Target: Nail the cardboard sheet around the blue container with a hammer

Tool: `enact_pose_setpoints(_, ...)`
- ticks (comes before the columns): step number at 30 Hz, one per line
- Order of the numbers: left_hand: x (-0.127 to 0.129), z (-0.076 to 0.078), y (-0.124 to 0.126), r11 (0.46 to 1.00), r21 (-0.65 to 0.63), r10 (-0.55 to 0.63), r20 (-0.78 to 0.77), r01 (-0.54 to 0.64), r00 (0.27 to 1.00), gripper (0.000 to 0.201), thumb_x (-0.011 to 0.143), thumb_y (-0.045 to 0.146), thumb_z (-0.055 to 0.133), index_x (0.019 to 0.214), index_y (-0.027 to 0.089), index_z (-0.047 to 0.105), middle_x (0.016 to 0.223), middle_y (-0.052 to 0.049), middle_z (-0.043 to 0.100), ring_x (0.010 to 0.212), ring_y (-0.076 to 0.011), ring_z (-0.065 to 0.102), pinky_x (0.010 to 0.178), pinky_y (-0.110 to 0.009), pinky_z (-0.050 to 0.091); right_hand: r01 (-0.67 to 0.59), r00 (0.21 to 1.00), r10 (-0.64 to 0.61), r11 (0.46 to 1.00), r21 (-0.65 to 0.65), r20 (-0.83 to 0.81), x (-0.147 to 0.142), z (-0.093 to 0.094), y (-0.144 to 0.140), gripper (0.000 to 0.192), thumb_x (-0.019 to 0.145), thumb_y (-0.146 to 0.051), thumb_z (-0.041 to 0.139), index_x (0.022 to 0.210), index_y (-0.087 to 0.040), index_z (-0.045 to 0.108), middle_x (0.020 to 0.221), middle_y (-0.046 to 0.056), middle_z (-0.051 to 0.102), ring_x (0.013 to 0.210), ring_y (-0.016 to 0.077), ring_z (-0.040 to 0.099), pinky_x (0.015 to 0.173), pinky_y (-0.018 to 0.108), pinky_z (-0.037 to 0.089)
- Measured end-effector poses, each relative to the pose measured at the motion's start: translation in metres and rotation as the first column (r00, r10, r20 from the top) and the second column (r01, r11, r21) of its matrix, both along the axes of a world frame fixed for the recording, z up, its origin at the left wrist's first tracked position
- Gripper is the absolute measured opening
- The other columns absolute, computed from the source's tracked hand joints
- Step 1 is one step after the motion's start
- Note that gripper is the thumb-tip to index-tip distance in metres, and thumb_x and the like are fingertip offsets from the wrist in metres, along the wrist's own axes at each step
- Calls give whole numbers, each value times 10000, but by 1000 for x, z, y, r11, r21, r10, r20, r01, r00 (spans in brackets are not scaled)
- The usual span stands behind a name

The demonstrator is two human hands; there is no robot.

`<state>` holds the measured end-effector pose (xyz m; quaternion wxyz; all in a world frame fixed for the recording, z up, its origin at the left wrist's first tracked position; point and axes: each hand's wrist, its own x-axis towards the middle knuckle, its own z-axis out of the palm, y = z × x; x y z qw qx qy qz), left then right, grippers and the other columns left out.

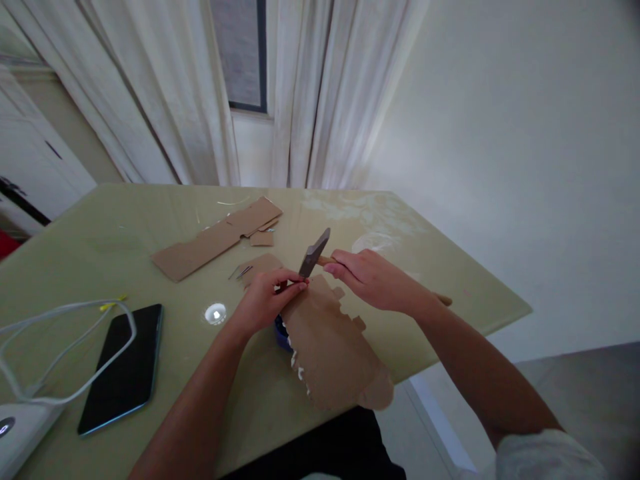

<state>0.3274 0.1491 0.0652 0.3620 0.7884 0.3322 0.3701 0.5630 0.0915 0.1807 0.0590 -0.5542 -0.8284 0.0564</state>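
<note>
My right hand (367, 273) is closed round the wooden handle of a hammer (314, 253), whose end shows past my wrist. The hammer's dark metal head rests at or just above the fingertips of my left hand (265, 297). Those fingers are pinched together at the far end of a cut cardboard piece (335, 347); what they hold between them is too small to make out. White glue-like blobs run along the cardboard's left edge, and small tabs stick out on its right. Beneath it, a dark blue object (283, 335) is mostly hidden.
Thin metal nails (244, 272) lie on a small cardboard scrap beside my left hand. Farther back is a long cardboard strip (215, 243). At the left are a black tablet (125, 367), a white cable (65, 307) and a white device (30, 433). Clear plastic (375, 241) lies behind my right hand.
</note>
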Motion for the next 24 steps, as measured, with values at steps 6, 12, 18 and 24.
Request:
enact_pose_setpoints(6, 1, -1, 0, 1000, -18, 4, 16, -3, 1000, 193, 975, 369, 706, 1024, 250, 851, 969, -36, 852, 829, -199, 742, 723, -281, 570, -9, 1000, 9, 1000, 8, 8, 0, -1, -1, 413, 1168, -466, 349, 1007, -204, 624, 803, 28, 673, 719, 187, 593, 676, 330, 272)
enact_pose_setpoints(12, 0, 1, 1, 1000, -8, 2, 3, -2, 1000, 202, 973, 376, 706, 997, 236, 851, 936, -38, 846, 796, -197, 733, 700, -280, 548, 2, 1000, -2, 1000, 12, 3, -2, -5, -1, 422, 1172, -465, 333, 984, -206, 609, 783, 23, 664, 711, 189, 594, 672, 330, 261)
enact_pose_setpoints(18, 1, 0, 0, 1000, -23, 5, 14, -5, 1000, 192, 973, 364, 709, 1012, 242, 851, 957, -39, 848, 809, -193, 727, 711, -273, 557, 0, 1000, 0, 1000, 31, 10, -1, -5, -3, 403, 1172, -455, 342, 997, -205, 606, 788, 23, 660, 722, 195, 602, 672, 328, 267)
enact_pose_setpoints(24, 0, -1, 2, 1000, -11, -3, 1, 3, 1000, 192, 974, 368, 707, 1010, 245, 850, 951, -38, 845, 804, -195, 727, 714, -277, 560, 35, 999, -35, 999, -15, -6, -2, -8, -1, 402, 1170, -452, 347, 1013, -203, 621, 805, 33, 685, 735, 190, 615, 679, 316, 291)
